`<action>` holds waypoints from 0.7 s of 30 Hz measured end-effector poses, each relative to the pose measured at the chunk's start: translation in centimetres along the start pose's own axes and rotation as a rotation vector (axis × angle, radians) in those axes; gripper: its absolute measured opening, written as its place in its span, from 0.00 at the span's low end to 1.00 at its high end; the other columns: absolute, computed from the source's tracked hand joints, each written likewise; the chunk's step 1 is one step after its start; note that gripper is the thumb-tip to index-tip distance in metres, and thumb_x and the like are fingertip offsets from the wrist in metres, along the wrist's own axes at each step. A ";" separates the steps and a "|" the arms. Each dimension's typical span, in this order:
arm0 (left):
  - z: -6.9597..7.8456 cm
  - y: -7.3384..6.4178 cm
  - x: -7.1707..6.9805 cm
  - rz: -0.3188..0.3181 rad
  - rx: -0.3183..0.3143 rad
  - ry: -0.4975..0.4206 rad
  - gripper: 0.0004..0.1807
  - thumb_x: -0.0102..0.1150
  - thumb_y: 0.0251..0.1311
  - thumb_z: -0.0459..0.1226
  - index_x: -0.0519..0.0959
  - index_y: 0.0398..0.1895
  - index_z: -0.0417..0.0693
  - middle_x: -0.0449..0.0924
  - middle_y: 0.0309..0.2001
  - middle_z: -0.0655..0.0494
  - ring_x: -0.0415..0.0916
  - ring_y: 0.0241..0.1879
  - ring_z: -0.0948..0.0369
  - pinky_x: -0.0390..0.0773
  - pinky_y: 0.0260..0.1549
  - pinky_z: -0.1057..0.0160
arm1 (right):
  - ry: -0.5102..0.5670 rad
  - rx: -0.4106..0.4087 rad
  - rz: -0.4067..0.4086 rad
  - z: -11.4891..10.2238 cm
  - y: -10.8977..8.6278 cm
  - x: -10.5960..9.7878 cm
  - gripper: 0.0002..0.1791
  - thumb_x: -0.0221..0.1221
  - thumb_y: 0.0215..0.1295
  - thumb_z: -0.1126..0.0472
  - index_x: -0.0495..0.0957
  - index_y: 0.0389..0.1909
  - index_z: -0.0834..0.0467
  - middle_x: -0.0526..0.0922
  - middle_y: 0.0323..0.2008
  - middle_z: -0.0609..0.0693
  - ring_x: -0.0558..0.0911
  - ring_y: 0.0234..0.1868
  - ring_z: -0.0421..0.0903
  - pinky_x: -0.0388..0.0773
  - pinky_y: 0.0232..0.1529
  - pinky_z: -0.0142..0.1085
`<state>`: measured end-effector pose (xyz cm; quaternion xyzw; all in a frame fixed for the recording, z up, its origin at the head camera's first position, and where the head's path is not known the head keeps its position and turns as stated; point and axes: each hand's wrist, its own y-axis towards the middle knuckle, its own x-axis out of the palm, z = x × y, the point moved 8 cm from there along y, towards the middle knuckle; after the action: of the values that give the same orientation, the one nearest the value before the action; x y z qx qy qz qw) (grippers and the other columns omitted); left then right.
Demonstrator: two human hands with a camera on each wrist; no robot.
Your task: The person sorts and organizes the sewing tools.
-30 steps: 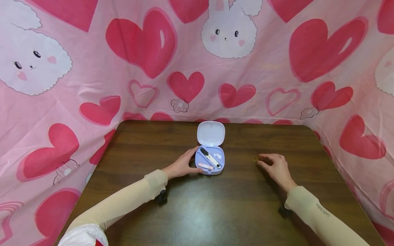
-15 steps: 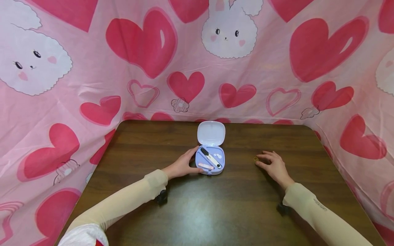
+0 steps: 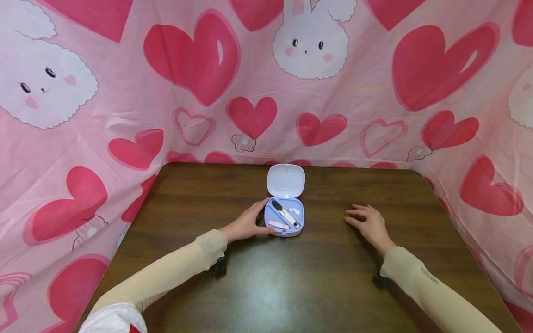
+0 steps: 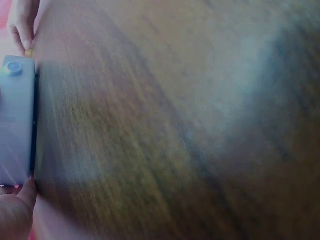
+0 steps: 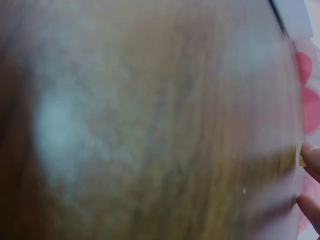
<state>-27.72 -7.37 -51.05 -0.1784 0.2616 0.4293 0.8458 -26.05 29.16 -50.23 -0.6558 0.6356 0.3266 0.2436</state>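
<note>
At the middle of the table, a small lilac case (image 3: 284,234) stands with its white lid (image 3: 285,180) raised. My left hand (image 3: 245,223) holds the case from its left side, thumb at the front corner and fingers at the back left. Inside lie a slim black-and-white tool (image 3: 285,213), a pink-and-white strip (image 3: 278,225) and several small white round pieces (image 3: 296,211). To the right, my right hand (image 3: 372,226) pinches a small gold ring (image 3: 346,215) between thumb and finger, close over the table. Its textured gold side shows in the right wrist view, partly hidden by the fingers (image 5: 311,159).
The dark brown wooden table (image 3: 258,286) has rounded far corners. A pink cloth (image 3: 354,92) with hearts and rabbits hangs behind it and down both sides. A dark device sits under each wrist.
My right hand has shifted slightly at the ring, its fingertips now covering more of it. The left hand and the case have stayed in place.
</note>
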 end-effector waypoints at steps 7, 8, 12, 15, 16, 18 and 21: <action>0.1 -0.1 0.0 -0.004 0.000 -0.008 0.59 0.77 0.59 0.48 0.48 0.84 0.43 0.54 0.81 0.43 0.57 0.78 0.48 0.63 0.75 0.49 | 0.029 0.042 0.035 0.3 0.1 -0.4 0.19 0.69 0.69 0.57 0.86 0.55 0.63 0.86 0.54 0.66 0.65 0.72 0.73 0.55 0.71 0.72; 0.1 -0.1 0.0 -0.005 -0.001 -0.007 0.59 0.77 0.59 0.48 0.48 0.84 0.43 0.54 0.81 0.43 0.57 0.78 0.48 0.63 0.75 0.49 | 0.033 0.060 0.030 0.4 0.0 -0.4 0.19 0.69 0.69 0.56 0.86 0.56 0.62 0.86 0.54 0.66 0.62 0.73 0.73 0.55 0.70 0.73; 0.1 -0.1 0.0 -0.006 -0.006 -0.004 0.59 0.77 0.59 0.48 0.48 0.85 0.44 0.54 0.81 0.44 0.57 0.78 0.49 0.62 0.75 0.50 | 0.018 0.058 0.037 0.3 -0.1 -0.6 0.19 0.69 0.69 0.56 0.87 0.55 0.62 0.86 0.53 0.65 0.63 0.73 0.72 0.55 0.70 0.72; 0.1 -0.1 0.0 -0.003 -0.004 -0.004 0.59 0.77 0.59 0.48 0.48 0.84 0.43 0.54 0.81 0.43 0.57 0.78 0.48 0.62 0.75 0.49 | -0.002 0.010 0.067 -0.2 -0.1 -0.8 0.16 0.70 0.68 0.59 0.88 0.52 0.63 0.88 0.49 0.64 0.65 0.71 0.71 0.53 0.70 0.72; 0.1 -0.1 0.0 -0.002 -0.004 -0.003 0.59 0.77 0.59 0.48 0.48 0.84 0.43 0.54 0.81 0.43 0.57 0.78 0.48 0.62 0.75 0.48 | -0.009 -0.008 0.078 -0.4 -0.1 -0.8 0.16 0.70 0.67 0.59 0.88 0.51 0.64 0.88 0.48 0.64 0.66 0.70 0.71 0.52 0.70 0.72; 0.1 -0.1 0.0 -0.001 -0.005 -0.003 0.59 0.77 0.59 0.48 0.48 0.84 0.43 0.54 0.81 0.43 0.57 0.78 0.48 0.62 0.75 0.48 | -0.020 -0.036 0.096 -0.9 -0.1 -0.9 0.15 0.71 0.66 0.60 0.89 0.50 0.64 0.89 0.47 0.63 0.67 0.69 0.71 0.51 0.70 0.72; 0.1 -0.1 0.0 0.002 -0.003 -0.005 0.59 0.77 0.59 0.48 0.48 0.84 0.42 0.54 0.81 0.43 0.57 0.78 0.48 0.62 0.75 0.48 | -0.030 -0.059 0.110 -1.7 -0.1 -1.0 0.14 0.71 0.66 0.62 0.89 0.49 0.64 0.89 0.46 0.63 0.67 0.68 0.70 0.50 0.69 0.72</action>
<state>-27.64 -7.41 -50.98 -0.1784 0.2593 0.4309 0.8457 -25.73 28.64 -48.37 -0.6219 0.6569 0.3677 0.2154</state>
